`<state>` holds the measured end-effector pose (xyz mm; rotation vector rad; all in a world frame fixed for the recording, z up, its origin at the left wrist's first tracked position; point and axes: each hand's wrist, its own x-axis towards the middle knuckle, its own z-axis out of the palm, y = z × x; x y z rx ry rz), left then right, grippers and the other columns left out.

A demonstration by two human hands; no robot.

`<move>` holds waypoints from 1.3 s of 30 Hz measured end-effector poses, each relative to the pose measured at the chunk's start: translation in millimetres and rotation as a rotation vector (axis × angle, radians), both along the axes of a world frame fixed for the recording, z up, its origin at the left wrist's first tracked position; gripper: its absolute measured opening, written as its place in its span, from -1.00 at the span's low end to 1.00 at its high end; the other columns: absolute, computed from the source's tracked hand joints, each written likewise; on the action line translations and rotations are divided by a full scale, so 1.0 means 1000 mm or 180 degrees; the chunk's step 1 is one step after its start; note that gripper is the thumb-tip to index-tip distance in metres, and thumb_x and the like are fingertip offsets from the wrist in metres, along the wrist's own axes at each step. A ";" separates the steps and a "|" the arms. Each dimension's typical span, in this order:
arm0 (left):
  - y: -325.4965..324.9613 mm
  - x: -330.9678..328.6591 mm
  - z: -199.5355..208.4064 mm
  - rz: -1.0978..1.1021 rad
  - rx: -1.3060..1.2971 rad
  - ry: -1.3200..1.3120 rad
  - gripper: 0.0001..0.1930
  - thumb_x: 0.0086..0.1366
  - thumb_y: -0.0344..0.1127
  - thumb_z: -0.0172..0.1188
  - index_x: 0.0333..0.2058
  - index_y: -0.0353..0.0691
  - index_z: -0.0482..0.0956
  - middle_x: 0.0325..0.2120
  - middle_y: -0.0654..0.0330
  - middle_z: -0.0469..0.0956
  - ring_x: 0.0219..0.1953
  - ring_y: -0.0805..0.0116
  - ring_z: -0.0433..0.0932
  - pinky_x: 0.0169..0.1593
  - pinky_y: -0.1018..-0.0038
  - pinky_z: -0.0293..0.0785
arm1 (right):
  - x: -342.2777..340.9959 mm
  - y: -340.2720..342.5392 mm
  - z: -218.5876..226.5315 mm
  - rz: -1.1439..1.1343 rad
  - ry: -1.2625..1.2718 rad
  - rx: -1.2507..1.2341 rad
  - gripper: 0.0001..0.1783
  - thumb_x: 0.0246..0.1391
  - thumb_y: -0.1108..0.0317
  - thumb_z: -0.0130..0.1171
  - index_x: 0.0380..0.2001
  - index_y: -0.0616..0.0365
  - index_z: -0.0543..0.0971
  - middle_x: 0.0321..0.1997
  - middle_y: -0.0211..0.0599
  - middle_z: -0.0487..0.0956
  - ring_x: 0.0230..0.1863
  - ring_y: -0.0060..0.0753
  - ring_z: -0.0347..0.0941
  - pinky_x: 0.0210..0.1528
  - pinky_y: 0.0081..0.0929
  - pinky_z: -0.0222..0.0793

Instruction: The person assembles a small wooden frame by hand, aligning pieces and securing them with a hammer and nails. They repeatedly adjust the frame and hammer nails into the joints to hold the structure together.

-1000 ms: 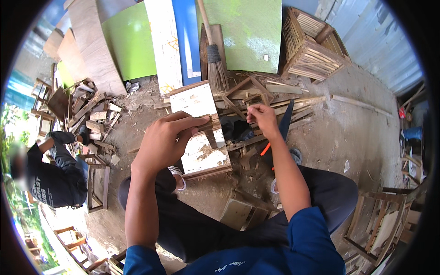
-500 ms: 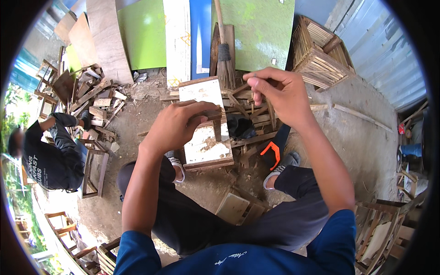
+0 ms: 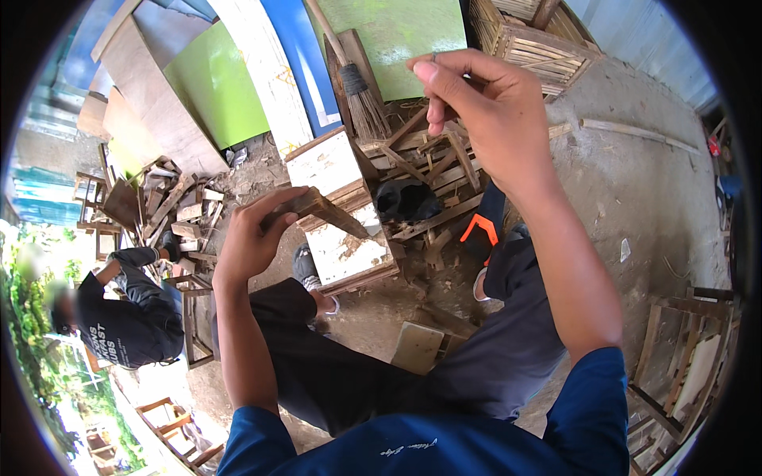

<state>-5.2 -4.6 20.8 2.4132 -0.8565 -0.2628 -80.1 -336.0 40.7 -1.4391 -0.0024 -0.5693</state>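
the left hand (image 3: 252, 236), left of the middle of the frame, is closed on an angled piece of wood (image 3: 329, 213), fingers over the top and thumb below. that piece is near the centre of the frame, its narrower end pointing down and right over a white board (image 3: 324, 168) with brown wooden edges; i cannot tell whether the tip touches the board. a wooden strip (image 3: 340, 205) crosses the board's middle.

the right hand (image 3: 496, 107) is raised above and right of centre, apart from the wood, its fingers curled and the thumb tip close against the forefinger. a dark speck shows at the fingertips, but it is too small to tell whether anything is pinched there.

just right of the board lies a black bag (image 3: 406, 200), among loose sticks (image 3: 456, 208). further right, beside the person's shoe, is a dark tool with an orange handle (image 3: 480, 228). at the top of the frame a broom (image 3: 365, 103) leans between a blue board (image 3: 300, 59) and a green board (image 3: 389, 40), with a slatted crate (image 3: 544, 51) at the upper right. a heap of scrap wood (image 3: 182, 208) lies in the left part, and below it sits another person in a black shirt (image 3: 131, 321). wooden frames (image 3: 675, 361) stand at the lower right.
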 end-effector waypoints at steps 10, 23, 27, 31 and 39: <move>-0.003 0.001 0.000 -0.0008 -0.0007 0.0084 -0.56 0.36 -0.61 0.29 0.20 -0.20 0.68 -0.14 0.05 0.77 -0.25 0.40 0.67 -0.10 0.42 0.57 | 0.016 -0.018 -0.004 -0.0096 -0.0266 -0.0055 -0.76 0.47 0.33 0.23 -0.06 0.28 0.75 -0.35 -0.34 0.66 -0.34 -0.58 0.58 -0.29 -0.52 0.57; -0.001 -0.003 0.000 -0.0054 -0.0109 0.0081 -0.61 0.36 -0.58 0.30 0.15 -0.24 0.71 -0.07 0.03 0.75 -0.12 0.27 0.75 -0.03 0.38 0.62 | 0.039 0.104 -0.112 0.1598 0.0840 -0.2045 -0.47 0.27 0.34 0.27 0.24 0.27 0.45 -0.01 0.18 0.68 0.14 0.16 0.62 0.18 -0.04 0.50; 0.004 0.000 -0.001 -0.0025 -0.0120 -0.0017 -0.62 0.36 -0.57 0.31 0.15 -0.24 0.71 -0.07 0.02 0.75 -0.12 0.26 0.76 -0.04 0.38 0.62 | 0.045 0.109 -0.121 0.2082 0.0940 -0.2213 -0.37 0.15 0.25 0.50 0.22 0.23 0.53 0.05 0.17 0.67 0.19 0.18 0.60 0.22 -0.07 0.50; 0.009 -0.001 -0.006 0.0015 -0.0100 -0.0091 -0.61 0.36 -0.55 0.32 0.14 -0.20 0.73 -0.10 0.03 0.75 -0.20 0.31 0.75 -0.12 0.41 0.62 | 0.045 0.114 -0.122 0.1688 0.0728 -0.2111 -0.51 0.15 0.25 0.52 0.06 0.28 0.65 -0.09 0.14 0.72 0.04 0.19 0.66 0.09 -0.09 0.55; 0.015 -0.002 -0.010 0.0078 -0.0385 -0.0284 -0.61 0.36 -0.55 0.32 0.15 -0.20 0.73 -0.11 0.06 0.76 -0.25 0.35 0.74 -0.17 0.44 0.60 | 0.049 0.115 -0.124 0.1594 0.0684 -0.2160 -0.65 0.17 0.25 0.48 -0.10 0.29 0.71 -0.16 0.14 0.73 -0.01 0.21 0.67 0.06 -0.05 0.55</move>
